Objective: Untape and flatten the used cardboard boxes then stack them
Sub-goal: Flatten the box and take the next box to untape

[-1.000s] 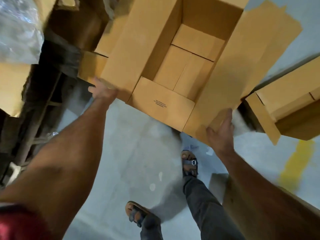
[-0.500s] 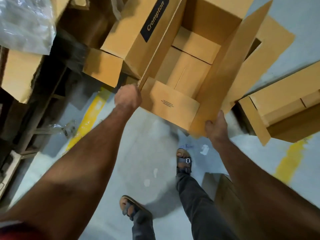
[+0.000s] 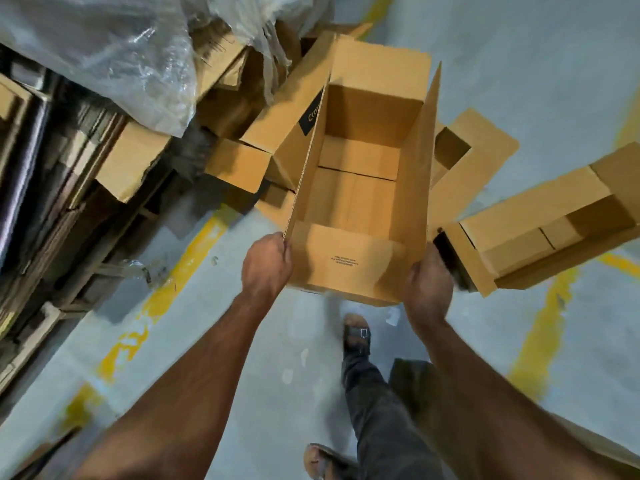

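An open brown cardboard box (image 3: 356,188) with a black label on its left side is held in front of me, its mouth facing the camera and its bottom flaps closed. My left hand (image 3: 265,266) grips the near left corner edge of the box. My right hand (image 3: 427,289) grips the near right corner, fingers wrapped behind the wall. A near flap (image 3: 343,261) with small printed text folds between both hands.
Another open box (image 3: 540,223) lies on the floor at right. A flattened cardboard piece (image 3: 474,147) lies behind the held box. Piled cardboard (image 3: 138,161) and clear plastic sheeting (image 3: 104,46) crowd the left. Yellow lines (image 3: 173,275) mark the grey floor; my sandalled feet (image 3: 356,334) stand below.
Both hands have drawn the box's side walls closer together, so the box looks narrower. The view has pulled back and tilted, showing more floor and the plastic sheeting.
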Demonstrator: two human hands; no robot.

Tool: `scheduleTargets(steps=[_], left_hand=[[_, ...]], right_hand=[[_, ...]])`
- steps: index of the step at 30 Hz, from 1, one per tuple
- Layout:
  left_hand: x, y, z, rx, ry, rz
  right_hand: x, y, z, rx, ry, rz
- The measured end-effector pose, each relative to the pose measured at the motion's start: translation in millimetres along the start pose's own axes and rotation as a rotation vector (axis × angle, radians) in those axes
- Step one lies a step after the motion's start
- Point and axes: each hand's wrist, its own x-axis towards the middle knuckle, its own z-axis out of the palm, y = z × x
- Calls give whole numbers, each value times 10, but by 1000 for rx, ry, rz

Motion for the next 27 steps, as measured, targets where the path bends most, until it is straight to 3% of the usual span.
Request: scheduleTargets(steps=[4, 12, 20, 27], left_hand=[[-610, -122, -301, -41, 35, 7], [-1675, -320, -968, -117, 241, -20], [-2285, -492, -1929, -97, 525, -34], [-2953, -938, -2721, -112, 765, -133]], right_hand=[[-474, -6, -331, -67, -4, -116], [-1198, -424, -963, -33, 151, -323], [-1625, -1208, -1617, 170, 305, -549], [-1952, -2061, -1930, 272, 330, -786]])
